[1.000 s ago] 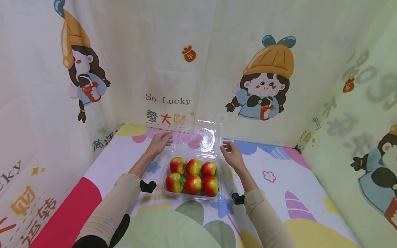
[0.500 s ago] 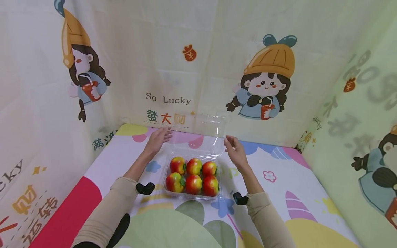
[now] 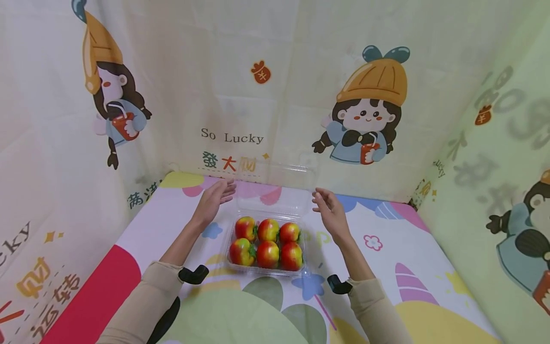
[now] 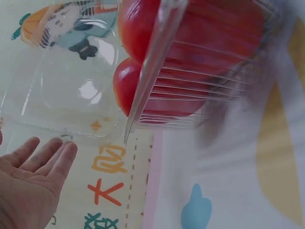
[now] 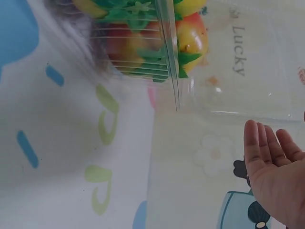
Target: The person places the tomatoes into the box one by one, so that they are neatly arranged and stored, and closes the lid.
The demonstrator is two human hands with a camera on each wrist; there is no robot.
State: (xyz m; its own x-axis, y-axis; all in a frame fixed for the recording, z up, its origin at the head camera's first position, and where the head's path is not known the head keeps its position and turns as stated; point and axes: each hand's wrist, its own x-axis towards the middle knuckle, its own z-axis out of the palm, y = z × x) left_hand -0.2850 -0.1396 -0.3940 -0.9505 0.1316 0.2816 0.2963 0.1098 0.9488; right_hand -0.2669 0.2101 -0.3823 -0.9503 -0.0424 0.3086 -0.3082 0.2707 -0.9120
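A clear plastic clamshell box (image 3: 266,272) stands on the table. In it lie several red-and-yellow fruits (image 3: 268,254) in two rows; the right wrist view shows green leafy caps (image 5: 131,16) on them. The box's transparent lid (image 3: 275,210) stands raised at the far side, faint against the wall cloth. My left hand (image 3: 213,198) is beside the lid's left edge, fingers extended. At the lid's right edge, my right hand (image 3: 331,212) has relaxed, slightly bent fingers. Both hands hold nothing. Whether any fingertip touches the lid, I cannot tell.
A brightly printed cloth (image 3: 369,286) covers the table. Behind it hangs a pale wall cloth (image 3: 292,110) with cartoon figures and lettering, close to the lid. More printed cloth (image 3: 472,177) closes off the right side.
The lid has leaned farther back toward the wall cloth. Both hands have moved slightly outward from its edges, and the right fingers have loosened. The box and fruits have stayed in place.
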